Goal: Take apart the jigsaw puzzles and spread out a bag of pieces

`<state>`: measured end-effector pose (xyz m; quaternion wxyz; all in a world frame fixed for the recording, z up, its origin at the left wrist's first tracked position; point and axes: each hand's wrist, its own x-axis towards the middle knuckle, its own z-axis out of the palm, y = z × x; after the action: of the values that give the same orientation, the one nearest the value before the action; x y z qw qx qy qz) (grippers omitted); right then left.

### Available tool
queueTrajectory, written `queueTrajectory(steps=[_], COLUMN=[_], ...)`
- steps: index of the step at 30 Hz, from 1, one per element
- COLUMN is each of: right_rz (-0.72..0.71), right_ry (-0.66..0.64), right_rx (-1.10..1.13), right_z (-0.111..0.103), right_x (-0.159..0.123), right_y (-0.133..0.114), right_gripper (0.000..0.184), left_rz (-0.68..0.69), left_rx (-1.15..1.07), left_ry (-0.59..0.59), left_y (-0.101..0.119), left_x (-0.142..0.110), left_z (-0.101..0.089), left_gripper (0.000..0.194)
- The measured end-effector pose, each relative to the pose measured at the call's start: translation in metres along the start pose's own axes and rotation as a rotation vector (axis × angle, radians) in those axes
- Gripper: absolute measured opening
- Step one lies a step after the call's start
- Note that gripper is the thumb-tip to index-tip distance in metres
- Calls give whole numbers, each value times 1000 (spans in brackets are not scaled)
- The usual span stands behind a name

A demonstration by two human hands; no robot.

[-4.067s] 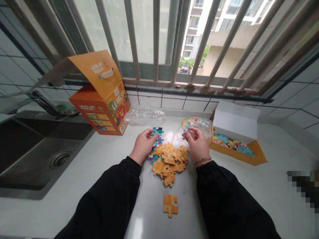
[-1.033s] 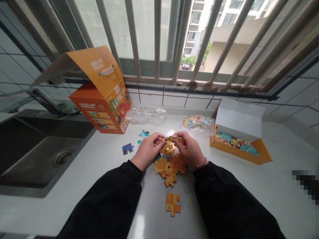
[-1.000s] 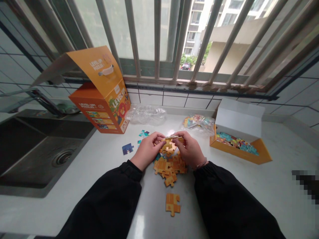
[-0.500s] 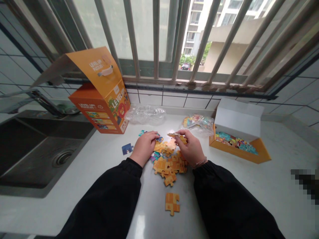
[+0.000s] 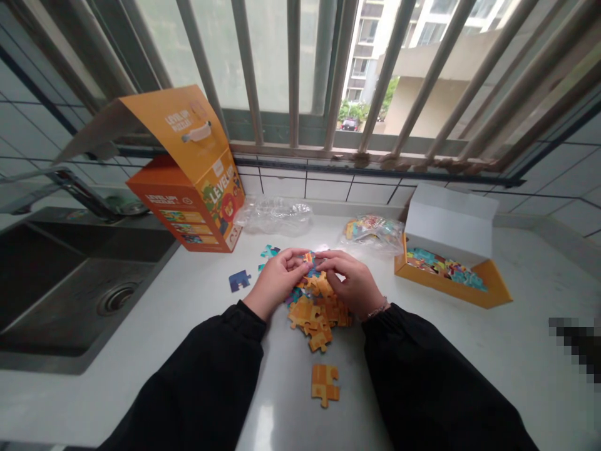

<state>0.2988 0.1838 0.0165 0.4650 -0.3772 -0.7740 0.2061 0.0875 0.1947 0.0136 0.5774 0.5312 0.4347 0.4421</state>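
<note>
Over the heap of puzzle pieces (image 5: 317, 316), my left hand (image 5: 277, 279) pinches a small orange-and-white puzzle piece (image 5: 308, 257) between thumb and fingers. My right hand (image 5: 354, 280) is beside it, fingers curled and fingertips close to that piece. Whatever lies within the right fingers is hidden. Mostly orange pieces make up the heap, with purple and teal ones under the hands. A single dark blue piece (image 5: 240, 280) lies to the left, teal pieces (image 5: 269, 251) sit just behind my left hand, and one orange checked piece (image 5: 325, 384) lies nearer me.
An orange puzzle carton (image 5: 197, 207) stands open at back left, beside the sink (image 5: 89, 294). Clear plastic wrapping (image 5: 275, 216) and a bag of pieces (image 5: 370, 230) lie along the wall. At right is an open yellow box (image 5: 451, 285) containing pieces. Window bars rise behind.
My right hand has moved left and lowered the stack it held, which no longer shows. My left hand has risen off the pieces and now pinches a piece, the two hands nearly meeting.
</note>
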Motion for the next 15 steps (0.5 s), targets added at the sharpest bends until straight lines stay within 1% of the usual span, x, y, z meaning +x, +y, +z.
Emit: queueTrajectory(steps=[2,4,5,8,9,10,12,13,15], right_rz=[62,151,194,309,338,359,369,359,338], right_ry=[44,61,42,-62,-84,-96,-96,-97,-110], right_rx=[17,58,88,183,207,219,221,217,213], right_z=[0,-1,0,3,4,5,7,7,5], right_x=[-1,-2,-2,-4,-4,-4,-4,-4,-3], right_y=[-2,-1,0,5,7,8,10,10,9], right_gripper=[25,27,33,61,63,60,44,39,37], left_rz=[-13,-39,-51,-39,-18,4,33,35,24], left_rx=[-61,-70,-61,-25,-15,-4,23,41,82], left_ry=[61,81,73,9,-11,-21,-19,-8,9], left_y=[-1,0,1,4,4,5,5,5,5], left_x=[1,2,1,-1,-2,-2,-1,-1,0], left_z=[-1,-1,-1,1,1,1,0,-1,-3], left_gripper=[54,50,49,47,47,48,51,52,53])
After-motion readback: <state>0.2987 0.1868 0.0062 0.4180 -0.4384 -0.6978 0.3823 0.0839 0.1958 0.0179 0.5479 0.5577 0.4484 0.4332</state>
